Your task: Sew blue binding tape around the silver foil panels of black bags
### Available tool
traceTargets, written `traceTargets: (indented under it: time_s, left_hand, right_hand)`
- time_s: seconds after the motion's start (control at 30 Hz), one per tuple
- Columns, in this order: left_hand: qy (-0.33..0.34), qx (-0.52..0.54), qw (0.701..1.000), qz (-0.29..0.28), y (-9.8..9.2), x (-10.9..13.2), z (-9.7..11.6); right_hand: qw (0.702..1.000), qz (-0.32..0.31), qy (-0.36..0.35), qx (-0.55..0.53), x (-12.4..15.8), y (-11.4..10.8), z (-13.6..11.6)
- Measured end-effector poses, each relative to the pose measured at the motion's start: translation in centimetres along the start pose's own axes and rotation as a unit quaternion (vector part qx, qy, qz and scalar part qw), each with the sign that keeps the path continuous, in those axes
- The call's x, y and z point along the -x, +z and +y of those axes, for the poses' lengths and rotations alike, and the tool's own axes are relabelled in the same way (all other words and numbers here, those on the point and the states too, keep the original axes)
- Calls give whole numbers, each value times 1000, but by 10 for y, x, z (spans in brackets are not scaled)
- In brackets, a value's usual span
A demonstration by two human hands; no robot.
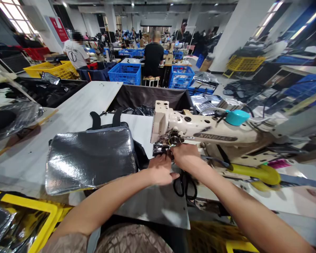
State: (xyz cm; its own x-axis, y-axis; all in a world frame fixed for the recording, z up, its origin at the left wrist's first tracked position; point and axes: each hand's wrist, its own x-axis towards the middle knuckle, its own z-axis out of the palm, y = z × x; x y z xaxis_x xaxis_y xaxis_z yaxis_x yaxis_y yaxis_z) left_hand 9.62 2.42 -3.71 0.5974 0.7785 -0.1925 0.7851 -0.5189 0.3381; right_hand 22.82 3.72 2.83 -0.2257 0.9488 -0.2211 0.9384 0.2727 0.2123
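My left hand [161, 169] lies low beside the needle area of a cream sewing machine [200, 126], its fingers reaching toward the presser foot [159, 149] and its thumb held apart. Close by on the right, my right hand [185, 154] is closed, with bent fingers just below the needle bar; whatever it pinches is hidden. Black-handled scissors [184, 186] lie under my wrists on the table's metal plate. A shiny silver-lined bag [92, 158] with black straps rests on the worktable, left of my left hand.
Behind the machine stands a dark fabric-lined bin [152, 93]. A yellow-handled tool [255, 172] lies right of my right forearm. Yellow crate edges [48, 211] show at lower left. Blue crates [125, 73] and a seated person in black [153, 56] are farther back.
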Motion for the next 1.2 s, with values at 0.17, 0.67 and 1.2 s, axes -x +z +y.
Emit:
traceTargets:
  time_s: [0.17, 0.67, 1.2]
  left_hand:
    - [43, 60, 997, 4, 14, -7, -5]
    - [-32, -5, 999, 31, -1, 17, 12]
    - [49, 109, 993, 19, 16, -3, -11]
  right_hand:
    - [998, 57, -27, 10, 4, -4, -20]
    - [996, 80, 42, -20, 18, 29, 26]
    - [999, 48, -2, 21, 2, 2, -33]
